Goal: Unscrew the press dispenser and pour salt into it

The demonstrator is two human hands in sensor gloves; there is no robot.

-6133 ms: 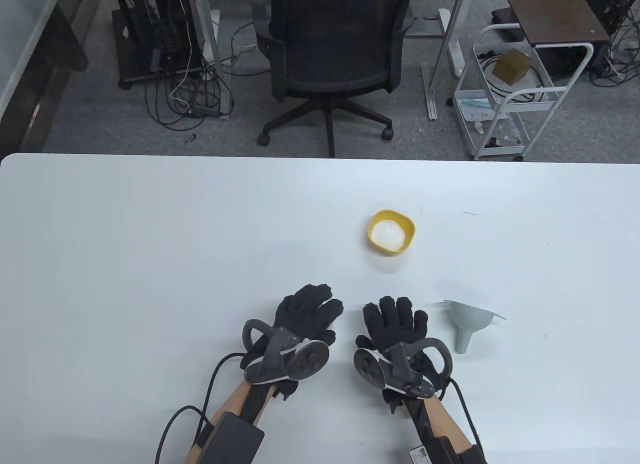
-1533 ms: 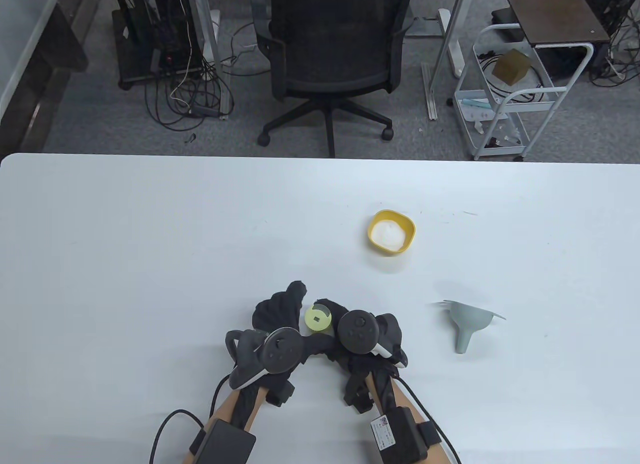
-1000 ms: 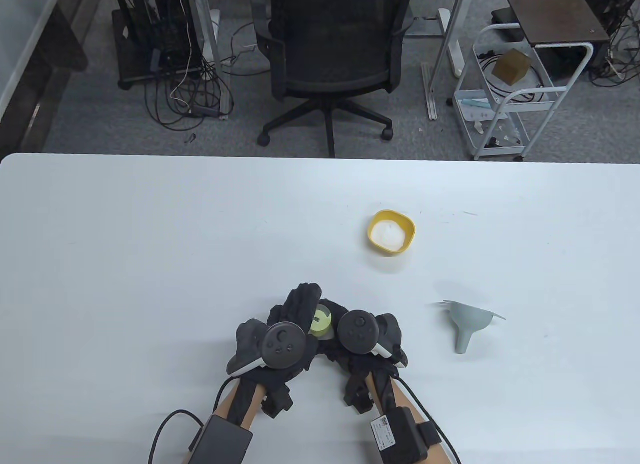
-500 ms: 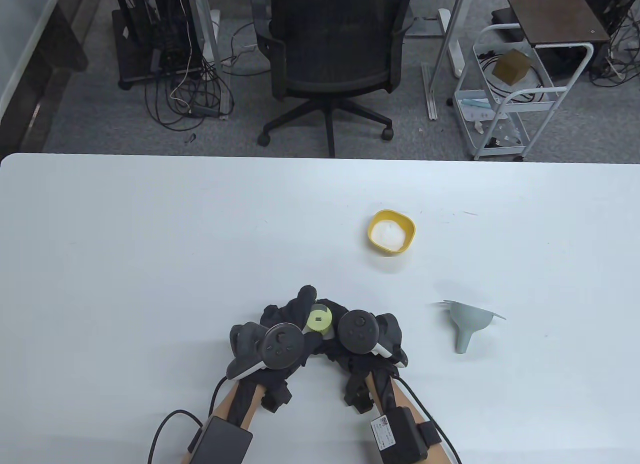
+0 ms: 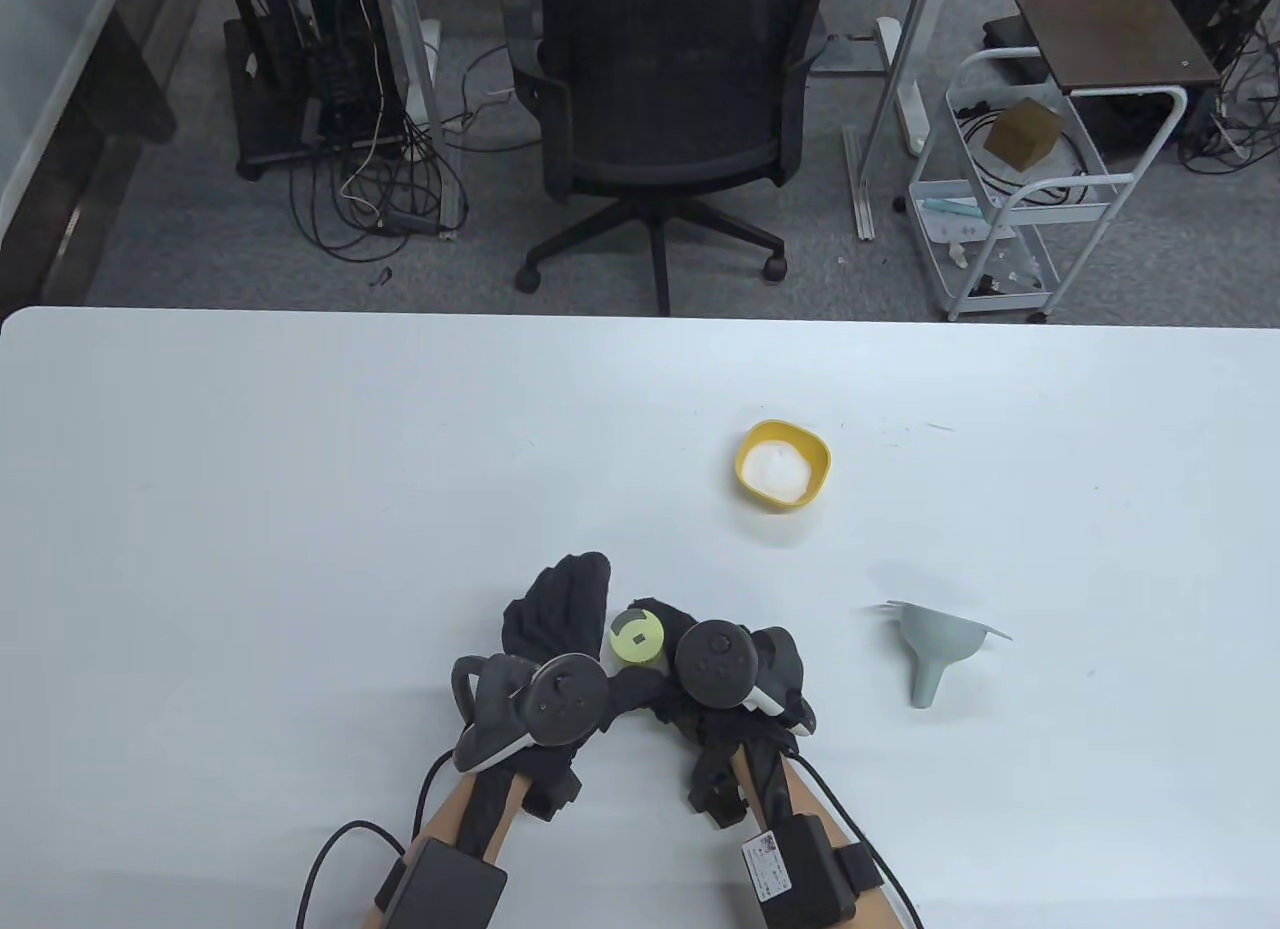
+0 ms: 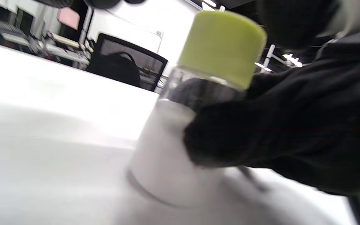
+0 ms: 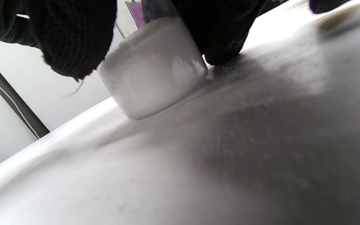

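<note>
The right hand (image 5: 735,669) grips the glass body of the press dispenser (image 6: 180,131), which stands upright on the white table (image 5: 300,489) near its front edge. The left hand (image 5: 560,619) is open beside the dispenser's green cap (image 5: 637,637), fingers clear of it. Farther out sit a yellow bowl of salt (image 5: 784,465) and, to the right, a grey funnel (image 5: 935,649) on its side.

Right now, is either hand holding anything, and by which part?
The right hand grips the dispenser around its clear glass body, below the green cap. The left hand is off the cap, holding nothing.
</note>
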